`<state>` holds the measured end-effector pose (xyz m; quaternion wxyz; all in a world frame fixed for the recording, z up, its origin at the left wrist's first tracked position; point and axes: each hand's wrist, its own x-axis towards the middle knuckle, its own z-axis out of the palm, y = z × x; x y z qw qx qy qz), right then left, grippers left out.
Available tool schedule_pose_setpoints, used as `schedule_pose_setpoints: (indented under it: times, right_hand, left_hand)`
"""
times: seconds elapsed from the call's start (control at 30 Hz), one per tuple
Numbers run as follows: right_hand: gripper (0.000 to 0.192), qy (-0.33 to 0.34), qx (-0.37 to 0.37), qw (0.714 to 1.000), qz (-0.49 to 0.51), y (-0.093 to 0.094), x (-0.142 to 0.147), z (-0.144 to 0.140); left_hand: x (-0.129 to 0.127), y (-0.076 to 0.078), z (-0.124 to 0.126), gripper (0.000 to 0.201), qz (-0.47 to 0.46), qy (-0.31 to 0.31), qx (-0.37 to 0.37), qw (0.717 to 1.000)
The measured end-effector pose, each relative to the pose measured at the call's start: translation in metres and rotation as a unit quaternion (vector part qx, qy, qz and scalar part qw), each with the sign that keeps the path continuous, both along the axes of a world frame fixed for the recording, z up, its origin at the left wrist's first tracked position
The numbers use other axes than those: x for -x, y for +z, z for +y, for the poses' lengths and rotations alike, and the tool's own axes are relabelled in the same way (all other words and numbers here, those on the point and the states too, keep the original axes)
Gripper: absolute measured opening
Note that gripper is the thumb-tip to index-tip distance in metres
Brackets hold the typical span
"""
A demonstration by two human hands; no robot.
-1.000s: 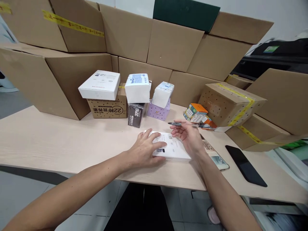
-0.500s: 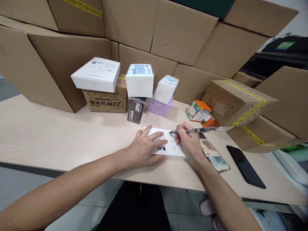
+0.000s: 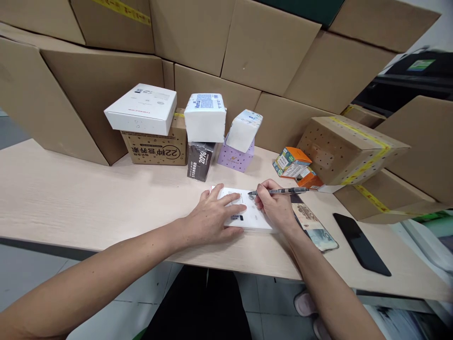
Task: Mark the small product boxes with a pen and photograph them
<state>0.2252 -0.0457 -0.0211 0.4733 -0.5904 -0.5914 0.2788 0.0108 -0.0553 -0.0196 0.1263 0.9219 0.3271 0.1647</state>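
- The left hand (image 3: 212,218) lies flat and open on the flat white box (image 3: 249,215), fingers spread over its left half, pinning it to the bench (image 3: 88,203); it grips nothing, it only presses.
- The right hand (image 3: 278,208) is closed around a pen (image 3: 279,191) in a writing hold, the tip pointing left and touching, or just above, the printed top of the white box near its far edge.
- The white box sits near the front edge of the bench, straight ahead of the person, just left of a printed pamphlet (image 3: 314,226) and well apart from the black phone (image 3: 361,243).
- To mark well, I judge the left palm should bear straight down so the box cannot slide or turn under the stroke.
- The heel of the right hand appears to rest on the box or pamphlet edge; a steady rest there would keep the line small and clean.
- The pen lies low and nearly level; raising the barrel a little would likely let the tip bite better on a glossy surface.
- Light pressure seems wise: a thin lid may dent.
- The left fingertips lie close to the pen tip, so short strokes away from them avoid marking the skin.
- Behind stand a stacked white carton (image 3: 141,109), tissue packs (image 3: 205,117) and an orange box (image 3: 292,163), all clear of the hands.
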Motion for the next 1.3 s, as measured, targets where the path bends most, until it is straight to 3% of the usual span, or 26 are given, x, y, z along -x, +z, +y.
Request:
schedule_pose_setpoints:
  times: [0.23, 0.43, 0.5, 0.6, 0.73, 0.87, 1.0, 1.1, 1.2, 1.3]
  right_hand:
    - [0.027, 0.001, -0.002, 1.0, 0.017, 0.001, 0.003, 0.001]
    - [0.026, -0.1, -0.054, 0.992, 0.046, 0.009, -0.019, 0.001]
    - [0.025, -0.116, -0.084, 0.989, -0.023, 0.008, -0.042, 0.002]
    - [0.024, -0.055, -0.123, 0.968, -0.212, 0.001, -0.077, 0.006]
    - [0.042, 0.01, -0.056, 0.919, -0.39, -0.009, -0.094, 0.011]
    - [0.048, 0.028, -0.02, 0.895, -0.445, -0.015, -0.084, 0.013]
    - [0.049, 0.047, -0.018, 0.908, -0.415, -0.01, -0.084, 0.012]
    - [0.048, -0.073, -0.033, 0.925, -0.372, 0.001, -0.096, 0.002]
    - [0.052, -0.218, 0.002, 0.909, -0.354, 0.006, -0.109, -0.019]
    - [0.07, -0.218, 0.127, 0.883, -0.395, -0.001, -0.116, -0.043]
  left_hand:
    - [0.0, -0.001, 0.0, 0.053, -0.001, 0.0, 0.003, 1.0]
    - [0.003, 0.0, 0.002, 0.051, -0.01, 0.001, 0.011, 1.0]
    - [0.005, 0.003, 0.002, 0.05, -0.004, 0.004, 0.017, 1.0]
    - [0.01, 0.009, 0.004, 0.048, 0.015, 0.015, 0.023, 0.999]
    - [0.015, 0.011, 0.008, 0.049, 0.017, 0.031, 0.018, 0.999]
    - [0.017, 0.007, 0.011, 0.05, 0.014, 0.029, 0.007, 0.999]
    - [0.017, 0.006, 0.012, 0.05, 0.018, 0.028, 0.003, 0.999]
    - [0.016, 0.005, 0.012, 0.049, 0.02, 0.032, -0.002, 0.999]
    - [0.016, 0.003, 0.014, 0.049, 0.018, 0.032, -0.009, 0.999]
    - [0.015, 0.001, 0.016, 0.05, 0.012, 0.027, -0.011, 1.0]
